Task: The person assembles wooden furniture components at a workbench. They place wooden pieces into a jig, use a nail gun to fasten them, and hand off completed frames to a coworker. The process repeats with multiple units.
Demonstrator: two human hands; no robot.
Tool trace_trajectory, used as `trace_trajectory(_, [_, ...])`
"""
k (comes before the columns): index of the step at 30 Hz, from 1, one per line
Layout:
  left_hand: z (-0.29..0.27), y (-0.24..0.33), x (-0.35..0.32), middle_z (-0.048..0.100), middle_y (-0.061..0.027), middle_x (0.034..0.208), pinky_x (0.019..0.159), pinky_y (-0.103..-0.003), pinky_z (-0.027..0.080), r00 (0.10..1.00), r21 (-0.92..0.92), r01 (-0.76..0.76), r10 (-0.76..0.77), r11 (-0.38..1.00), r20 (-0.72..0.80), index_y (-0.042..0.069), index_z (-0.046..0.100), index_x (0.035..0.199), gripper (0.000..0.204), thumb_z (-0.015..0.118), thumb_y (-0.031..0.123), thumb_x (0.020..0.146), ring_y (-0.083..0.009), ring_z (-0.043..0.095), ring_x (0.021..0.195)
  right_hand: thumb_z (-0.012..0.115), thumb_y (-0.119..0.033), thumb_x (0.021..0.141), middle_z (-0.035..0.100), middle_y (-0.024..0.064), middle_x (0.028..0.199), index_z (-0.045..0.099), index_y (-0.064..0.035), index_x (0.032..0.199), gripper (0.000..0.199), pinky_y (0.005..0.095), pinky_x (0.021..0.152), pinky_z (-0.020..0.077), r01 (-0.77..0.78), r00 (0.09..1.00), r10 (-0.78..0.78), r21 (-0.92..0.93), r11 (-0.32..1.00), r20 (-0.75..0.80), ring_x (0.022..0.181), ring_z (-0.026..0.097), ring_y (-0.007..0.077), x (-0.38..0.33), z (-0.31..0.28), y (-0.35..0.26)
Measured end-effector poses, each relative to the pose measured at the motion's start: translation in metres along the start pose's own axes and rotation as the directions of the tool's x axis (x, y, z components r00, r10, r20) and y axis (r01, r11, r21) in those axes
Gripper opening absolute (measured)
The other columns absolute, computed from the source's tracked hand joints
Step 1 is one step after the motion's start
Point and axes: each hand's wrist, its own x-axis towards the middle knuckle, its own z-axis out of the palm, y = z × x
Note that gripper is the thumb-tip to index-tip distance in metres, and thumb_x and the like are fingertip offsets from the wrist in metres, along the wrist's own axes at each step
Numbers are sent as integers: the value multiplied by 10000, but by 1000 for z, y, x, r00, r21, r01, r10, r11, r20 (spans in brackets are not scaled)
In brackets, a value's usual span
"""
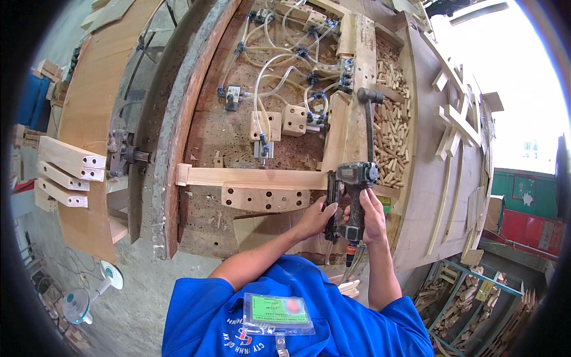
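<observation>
Both hands are on a black pneumatic nail gun (355, 178) at the right end of a long pale wooden bar (262, 177). My right hand (373, 219) is closed round its handle. The fingers of my left hand (315, 221) grip the upright magazine, partly hidden behind it. An air hose fitting hangs from the handle's lower end. The bar lies crosswise in a jig, its left end by a small wooden block (183, 174). Along its near side sits a wooden block with dark holes (266, 199). The nose of the gun is hidden, so contact with the bar cannot be told.
Air cylinders (232, 98) and clear tubes (279, 56) spread over the bench beyond the bar. A hammer (371, 98) lies beside a tray of wooden dowels (391, 137). Drilled wooden pieces (68, 169) rest on the left board; slatted frames (455, 119) lie far right.
</observation>
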Motion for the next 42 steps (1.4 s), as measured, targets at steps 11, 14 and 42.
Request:
trace_trajectory(11, [4,4,-3,698,-120,1215,962,-346,538,999,-139,24,-20,990,30,-21,529,1446,488,533,339,1117,-146,655,1071,576,-285,1122,713,93,1062,568,-42,1338,325,294,585,632,16,999,-15,-29,999,36,693,705,137,1,-3,1])
trace_trajectory(14, [7,3,-6,711,-137,1083,863,-364,546,998,-80,-49,45,996,-54,-32,554,1406,496,550,357,1099,-171,662,949,571,-279,1125,707,93,1093,560,-40,1338,321,297,589,632,20,999,-20,-5,1000,24,703,702,134,-5,0,-3])
trace_trajectory(42, [2,7,-16,721,-114,1077,830,-370,556,1000,-54,13,-14,998,-19,-32,556,1400,517,560,387,1096,-162,660,913,566,-278,1126,698,70,974,571,-51,1293,282,288,588,617,7,1000,-8,-29,1000,-18,674,679,119,-16,19,-10])
